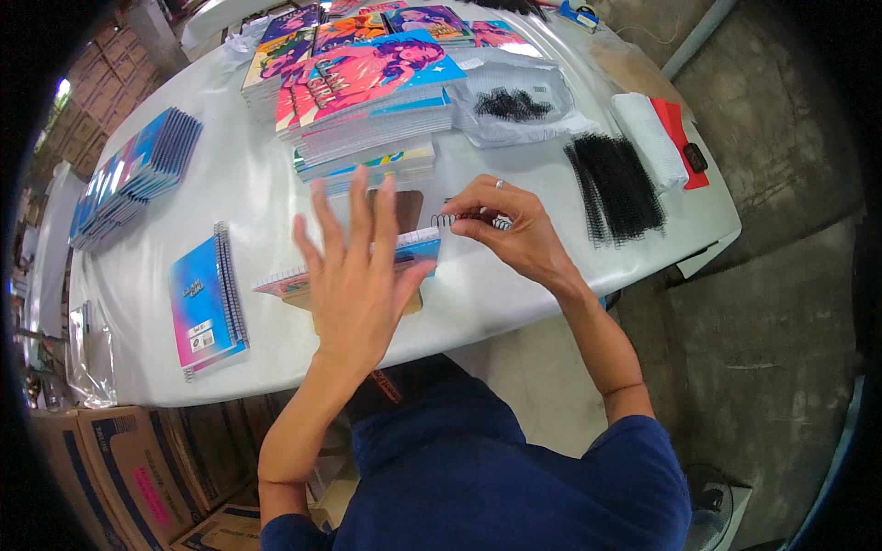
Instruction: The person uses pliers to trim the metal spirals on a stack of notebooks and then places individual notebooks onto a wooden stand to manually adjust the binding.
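My right hand (514, 225) pinches a black spiral binding coil (444, 220) between thumb and fingers. The coil's left end is at the right end of the punched edge of an unbound notebook (421, 246), which stands tilted on a small brown block or stand (412, 301). Whether the coil has entered the holes is too small to tell. My left hand (354, 266) is spread over the notebook's middle, fingers stretched out and thumb apart, hiding much of it. A pink and blue notebook with a spiral spine (204, 294) lies to the left, apparently on top of another.
Stacks of colourful printed covers (367, 78) stand at the back. Overlapping bound notebooks (138, 179) lie far left. Loose black coils (617, 188) lie right, beside a white roll (649, 138) and a red object (680, 142). A plastic bag (514, 101) holds more coils. Cardboard boxes (138, 468) stand below left.
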The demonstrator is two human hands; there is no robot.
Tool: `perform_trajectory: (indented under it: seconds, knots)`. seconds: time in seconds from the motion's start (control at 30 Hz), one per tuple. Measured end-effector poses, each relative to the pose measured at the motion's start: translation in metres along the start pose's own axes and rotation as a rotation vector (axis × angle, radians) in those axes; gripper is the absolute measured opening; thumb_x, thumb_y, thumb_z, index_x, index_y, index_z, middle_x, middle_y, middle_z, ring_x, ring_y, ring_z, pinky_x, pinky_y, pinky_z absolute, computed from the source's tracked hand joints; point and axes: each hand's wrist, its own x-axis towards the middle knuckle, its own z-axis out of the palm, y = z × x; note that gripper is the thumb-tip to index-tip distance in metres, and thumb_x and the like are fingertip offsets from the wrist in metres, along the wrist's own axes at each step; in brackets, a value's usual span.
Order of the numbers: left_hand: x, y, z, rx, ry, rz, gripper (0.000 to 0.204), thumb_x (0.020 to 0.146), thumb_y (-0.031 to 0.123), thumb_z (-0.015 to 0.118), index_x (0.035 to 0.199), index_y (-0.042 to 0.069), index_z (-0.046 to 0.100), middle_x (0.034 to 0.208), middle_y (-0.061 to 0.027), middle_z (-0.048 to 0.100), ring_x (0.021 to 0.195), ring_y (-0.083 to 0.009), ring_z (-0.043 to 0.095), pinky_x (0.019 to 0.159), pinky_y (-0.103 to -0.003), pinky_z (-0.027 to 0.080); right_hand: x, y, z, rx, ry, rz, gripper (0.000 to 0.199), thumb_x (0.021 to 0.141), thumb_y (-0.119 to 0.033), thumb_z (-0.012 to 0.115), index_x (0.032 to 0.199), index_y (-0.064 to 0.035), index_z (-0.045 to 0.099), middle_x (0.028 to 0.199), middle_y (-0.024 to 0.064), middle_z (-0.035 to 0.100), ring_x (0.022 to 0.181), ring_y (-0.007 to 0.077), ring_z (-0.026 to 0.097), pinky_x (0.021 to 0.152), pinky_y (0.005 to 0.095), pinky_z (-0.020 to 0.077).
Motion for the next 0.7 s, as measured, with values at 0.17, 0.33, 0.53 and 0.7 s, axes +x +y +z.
perform_trajectory:
  seconds: [0.17,0.33,0.53,0.7]
  knots:
    - [0.010,-0.003,0.013,0.033,-0.135,0.042,0.063,0.085,0.035,0.065,0.140,0.011,0.045,0.148,-0.0096,0.040,0.142,-0.0407,0.024,0.111,-0.061,0.015,0.006,0.005,-0.002,0.068,-0.035,0.005,0.016,0.081,-0.002,0.072,0.096,-0.0049,0.070,0.087,0.0002,0.060,0.077,0.0076,0.054,0.067,0.0234,0.0439]
    - [0.010,-0.006,0.019,0.026,-0.126,0.041,0.055,0.088,0.033,0.062,0.139,0.016,0.049,0.139,-0.0052,0.052,0.133,-0.0395,0.039,0.110,-0.059,0.021,0.007,0.013,-0.002,0.185,-0.101,0.010,0.017,0.079,-0.004,0.074,0.096,-0.0049,0.070,0.087,-0.0003,0.062,0.079,0.0077,0.054,0.068,0.0242,0.0437]
    - [0.009,-0.006,0.018,-0.050,-0.148,0.038,0.055,0.087,0.033,0.063,0.138,0.017,0.049,0.135,-0.0064,0.056,0.125,-0.0358,0.050,0.107,-0.054,0.031,0.012,0.009,-0.011,0.065,-0.203,-0.112,0.014,0.081,-0.005,0.073,0.094,-0.0041,0.070,0.082,0.0038,0.062,0.078,0.0118,0.054,0.068,0.0267,0.0429]
    - [0.009,-0.003,0.015,-0.079,-0.193,0.042,0.057,0.086,0.031,0.065,0.139,0.018,0.048,0.136,-0.0061,0.055,0.125,-0.0337,0.051,0.105,-0.051,0.036,0.007,-0.014,-0.012,-0.080,-0.280,0.105,0.010,0.083,-0.009,0.070,0.087,-0.0015,0.065,0.080,0.0078,0.062,0.077,0.0179,0.057,0.066,0.0333,0.0445]
